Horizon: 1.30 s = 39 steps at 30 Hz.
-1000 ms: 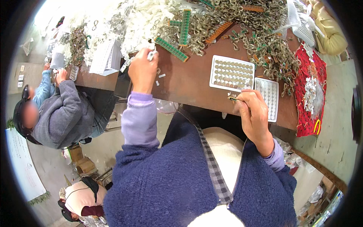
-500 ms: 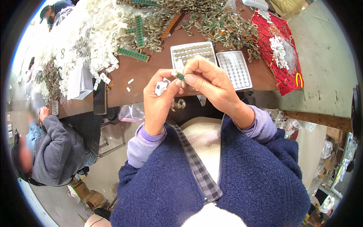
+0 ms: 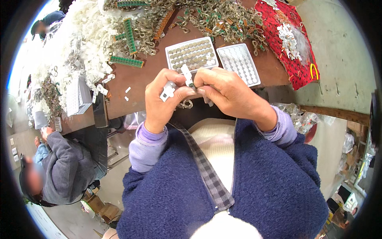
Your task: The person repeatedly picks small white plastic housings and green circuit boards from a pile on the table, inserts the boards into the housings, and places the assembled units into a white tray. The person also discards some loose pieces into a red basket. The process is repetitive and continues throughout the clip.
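My left hand [image 3: 159,97] is closed, with a white plastic piece [image 3: 186,73] standing up between its thumb and forefinger. Against the lower end of that piece sits a small dark green circuit board [image 3: 191,85]. A second white part with a dark slot, a white casing [image 3: 167,92], rests in the curl of the same hand. My right hand [image 3: 230,91] pinches right at the board's edge, its thumb and forefinger together. What exactly lies between those fingertips is hidden. Below the hands hangs a metal ring or chain [image 3: 186,104].
Beyond my hands lie a tray of greyish discs [image 3: 171,53] and a tray of white discs [image 3: 254,79]. Heaped farther back are white casings [image 3: 91,47], metal chains [image 3: 223,20] and green board strips [image 3: 126,61]. A red cloth [image 3: 296,81] covers the right corner. Someone in grey [image 3: 65,167] sits at left.
My right fingers have closed tighter beside the board, and the white piece stands more plainly between the hands. The table and trays have shifted left and slightly up in view.
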Tool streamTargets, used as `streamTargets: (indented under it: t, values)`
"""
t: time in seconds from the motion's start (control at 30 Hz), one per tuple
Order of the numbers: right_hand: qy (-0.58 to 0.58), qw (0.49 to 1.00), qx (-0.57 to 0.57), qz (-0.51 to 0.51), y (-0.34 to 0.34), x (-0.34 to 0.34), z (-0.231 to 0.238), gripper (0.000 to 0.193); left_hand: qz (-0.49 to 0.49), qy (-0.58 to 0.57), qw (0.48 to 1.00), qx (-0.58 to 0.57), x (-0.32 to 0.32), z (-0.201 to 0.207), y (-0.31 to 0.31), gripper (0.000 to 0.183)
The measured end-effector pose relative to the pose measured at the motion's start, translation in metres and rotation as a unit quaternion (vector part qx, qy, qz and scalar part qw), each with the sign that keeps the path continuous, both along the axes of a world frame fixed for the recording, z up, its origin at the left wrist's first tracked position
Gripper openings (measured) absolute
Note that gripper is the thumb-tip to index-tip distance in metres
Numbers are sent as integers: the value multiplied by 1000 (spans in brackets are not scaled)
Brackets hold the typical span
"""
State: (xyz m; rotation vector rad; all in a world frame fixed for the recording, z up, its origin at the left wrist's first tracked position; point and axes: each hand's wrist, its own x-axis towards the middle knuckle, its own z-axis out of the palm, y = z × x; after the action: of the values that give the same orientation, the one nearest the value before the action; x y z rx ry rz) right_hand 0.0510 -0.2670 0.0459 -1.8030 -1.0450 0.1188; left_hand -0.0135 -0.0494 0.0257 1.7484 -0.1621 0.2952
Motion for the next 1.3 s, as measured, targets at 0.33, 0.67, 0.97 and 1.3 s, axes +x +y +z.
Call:
streamTargets:
  t: [0.33,0.67,0.97,1.3]
  values:
    - [-211,967,-24,-142,0,3,-4,16,26,179,975,-129,-6,6,-17,16]
    - [-120,974,53,-187,-29,-11,-37,15,21,290,898,-331,3,-5,-52,31]
    - [-216,962,23,-167,-28,0,-42,20,21,247,947,-206,-1,-13,-64,21]
    - [-248,945,-39,-209,-6,62,-53,14,80,247,898,-354,5,-15,-20,32]
